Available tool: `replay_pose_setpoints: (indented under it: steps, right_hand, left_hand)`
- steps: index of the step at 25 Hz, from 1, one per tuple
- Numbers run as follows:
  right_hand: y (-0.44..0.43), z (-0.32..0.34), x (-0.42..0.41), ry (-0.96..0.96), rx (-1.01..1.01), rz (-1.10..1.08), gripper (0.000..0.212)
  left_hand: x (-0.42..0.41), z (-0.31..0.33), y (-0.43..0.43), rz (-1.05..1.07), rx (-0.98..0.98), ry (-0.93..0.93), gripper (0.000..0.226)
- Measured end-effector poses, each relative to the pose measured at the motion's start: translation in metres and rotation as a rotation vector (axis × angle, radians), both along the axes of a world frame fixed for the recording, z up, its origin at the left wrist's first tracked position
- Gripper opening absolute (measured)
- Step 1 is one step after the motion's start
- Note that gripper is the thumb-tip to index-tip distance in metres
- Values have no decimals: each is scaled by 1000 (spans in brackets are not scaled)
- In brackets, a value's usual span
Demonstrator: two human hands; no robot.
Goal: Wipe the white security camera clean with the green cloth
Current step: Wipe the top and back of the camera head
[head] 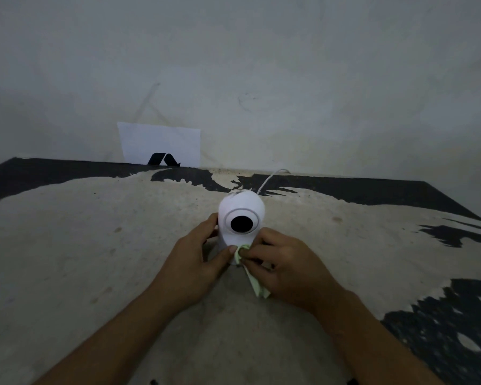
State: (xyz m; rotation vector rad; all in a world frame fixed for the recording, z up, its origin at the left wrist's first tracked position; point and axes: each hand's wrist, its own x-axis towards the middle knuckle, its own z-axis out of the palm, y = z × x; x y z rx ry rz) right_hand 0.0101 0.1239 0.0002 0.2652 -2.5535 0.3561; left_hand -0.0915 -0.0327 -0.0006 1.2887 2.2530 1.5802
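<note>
— So, where was the white security camera (240, 202)?

— Upright between the two grips, its black lens (240, 223) facing the viewer. The left grip (195, 259) curled round the camera's left side, thumb at the lower front. The right grip (286, 265) pinched the green cloth (257, 287) and pressed a bunched end against the camera's lower front, just beside that thumb. The loose end trailed back under the right grip.

— What could have gone wrong?

— Probably a tip or a slide: a rub harder than the left grip's hold might have pushed the camera over. A white cable (270, 179) ran from behind it, beyond the grips, toward the wall (317, 79), so a turn could have tugged it. The trailing cloth might also have picked up grit and smeared the lens.

— And the surroundings?

— A worn bench (95, 245), cream with ragged black patches and specks of dirt. Well beyond the left grip, a white sheet (161, 140) with a black mark stood against the plain, scuffed wall. The light was dim.
</note>
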Motion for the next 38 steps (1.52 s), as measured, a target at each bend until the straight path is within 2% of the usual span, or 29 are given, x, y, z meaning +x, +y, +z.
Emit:
replay_pose_setpoints:
  steps: [5, 12, 14, 17, 20, 21, 24, 27, 32, 38]
  right_hand:
    - [13, 6, 4, 279, -198, -161, 10]
    - [-1, 3, -5, 487, -251, -161, 23]
    - [-3, 3, -7, 497, -291, -173, 26]
    - [-9, 5, -12, 468, -248, -143, 28]
    - [-11, 13, -19, 444, -361, -201, 29]
    - [-10, 16, -20, 421, -352, -215, 30]
    - [-5, 21, -21, 355, -154, -180, 34]
    - [5, 34, -28, 370, -238, -189, 29]
    - [13, 44, -32, 352, -166, -7, 20]
    - [18, 39, -36, 382, -263, 15, 24]
  left_hand:
    - [3, 2, -1, 11, -13, 6, 55]
    - [3, 4, -2, 10, -40, 12, 53]
    - [3, 4, -2, 6, -40, 10, 52]
    - [2, 3, -1, 27, -57, 19, 52]
    - [0, 1, 0, 40, -59, 22, 54]
    - [-2, 0, 0, 39, -52, 14, 55]
    - [-4, -4, 3, 62, -38, -20, 63]
    - [-6, -8, 4, 88, -42, -18, 69]
    - [-9, -11, 5, 77, -40, -63, 72]
    - [-9, -10, 7, 101, -52, -44, 71]
